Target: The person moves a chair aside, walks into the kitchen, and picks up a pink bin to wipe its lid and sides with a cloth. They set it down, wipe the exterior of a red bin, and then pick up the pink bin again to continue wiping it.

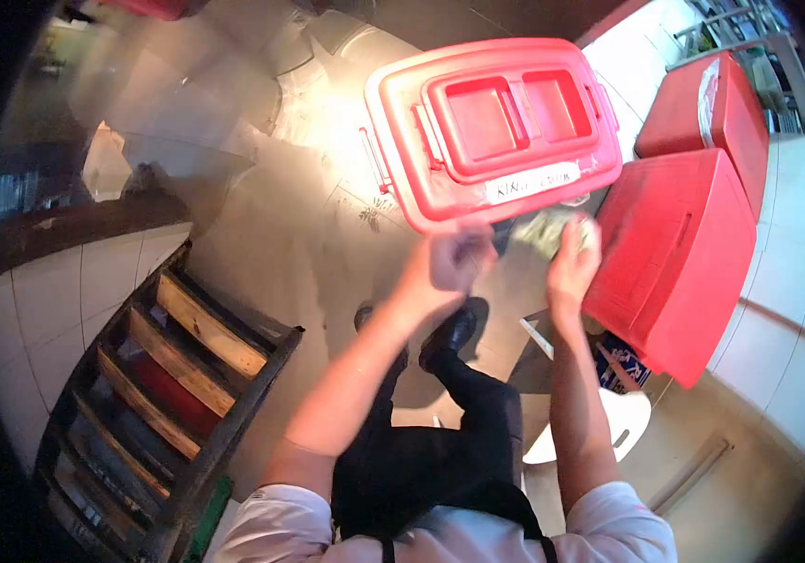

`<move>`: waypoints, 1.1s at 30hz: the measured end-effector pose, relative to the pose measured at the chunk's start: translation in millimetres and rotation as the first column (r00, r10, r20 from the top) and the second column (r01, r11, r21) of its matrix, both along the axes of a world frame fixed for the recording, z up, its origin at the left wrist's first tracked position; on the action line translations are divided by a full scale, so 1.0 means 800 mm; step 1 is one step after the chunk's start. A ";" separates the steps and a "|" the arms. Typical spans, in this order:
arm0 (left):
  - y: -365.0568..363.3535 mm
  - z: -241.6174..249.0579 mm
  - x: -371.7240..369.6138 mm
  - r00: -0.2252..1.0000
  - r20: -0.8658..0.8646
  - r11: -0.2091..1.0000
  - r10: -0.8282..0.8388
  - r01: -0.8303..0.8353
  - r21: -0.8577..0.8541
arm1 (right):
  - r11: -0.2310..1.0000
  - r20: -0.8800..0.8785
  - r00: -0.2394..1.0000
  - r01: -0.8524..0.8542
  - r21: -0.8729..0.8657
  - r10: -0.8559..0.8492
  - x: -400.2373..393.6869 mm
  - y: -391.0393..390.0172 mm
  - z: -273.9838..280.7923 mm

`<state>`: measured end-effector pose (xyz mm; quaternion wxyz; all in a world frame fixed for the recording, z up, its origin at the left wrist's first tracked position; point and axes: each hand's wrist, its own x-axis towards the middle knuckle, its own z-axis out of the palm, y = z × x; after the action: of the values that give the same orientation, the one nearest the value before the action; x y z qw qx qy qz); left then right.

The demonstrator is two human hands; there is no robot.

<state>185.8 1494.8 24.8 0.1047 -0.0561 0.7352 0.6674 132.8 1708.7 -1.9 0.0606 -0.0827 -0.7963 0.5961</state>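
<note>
My right hand (575, 255) is closed on a crumpled, pale yellow-green item (543, 231), too blurred to name. My left hand (457, 266) is raised just below the near edge of the red lidded bin (402, 113); motion smears its fingers, so whether it holds anything does not show. The bin's red lid has two rectangular recesses and a white label (532, 183) with hand-written dark letters. Wire handles show along the bin's left side. Both hands are apart from each other, above the floor in front of my legs.
Two more red bins (660, 244) (717, 113) stand to the right against white tiles. A dark slatted wooden rack (198, 324) is on the left. Beside my right arm is a white stool (635, 418). Dirty, scattered bits mark the floor (276, 206).
</note>
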 end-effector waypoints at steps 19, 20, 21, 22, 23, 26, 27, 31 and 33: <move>-0.062 -0.107 -0.219 0.778 -0.532 0.577 -0.333 -0.278 -0.768 | 0.743 -0.686 0.301 -0.147 0.653 0.663 -0.043 -0.016 -0.195; -0.063 -0.108 -0.218 0.772 -0.545 0.594 -0.327 -0.280 -0.754 | 0.755 -0.721 0.263 -0.051 0.653 0.641 -0.062 0.012 -0.193; -0.062 -0.106 -0.217 0.767 -0.547 0.605 -0.334 -0.271 -0.749 | 0.766 -0.754 0.225 0.047 0.641 0.617 -0.082 0.039 -0.189; -0.061 -0.103 -0.215 0.781 -0.526 0.593 -0.336 -0.259 -0.763 | 0.755 -0.772 0.216 0.175 0.633 0.598 -0.100 0.058 -0.183; -0.060 -0.103 -0.218 0.792 -0.508 0.584 -0.340 -0.246 -0.774 | 0.774 -0.798 0.334 0.238 0.587 0.502 -0.104 0.073 -0.173; -0.060 -0.095 -0.215 0.817 -0.464 0.564 -0.341 -0.217 -0.797 | 0.809 -0.794 0.570 0.353 0.470 0.212 -0.089 0.056 -0.164; -0.059 -0.093 -0.214 0.820 -0.457 0.562 -0.343 -0.211 -0.800 | 0.817 -0.774 0.624 0.386 0.429 0.111 -0.077 0.044 -0.173; -0.060 -0.102 -0.219 0.808 -0.475 0.546 -0.348 -0.236 -0.803 | 0.932 -0.879 0.354 0.054 0.360 0.319 0.008 -0.076 -0.186; -0.063 -0.104 -0.220 0.787 -0.501 0.558 -0.361 -0.247 -0.792 | 0.866 -0.813 0.307 -0.102 0.489 0.495 0.010 -0.081 -0.180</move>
<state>9.6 1444.7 -58.4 -0.1560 0.1471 0.9521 0.2179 140.8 1643.5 -145.7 0.3933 0.4283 -0.7153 0.3876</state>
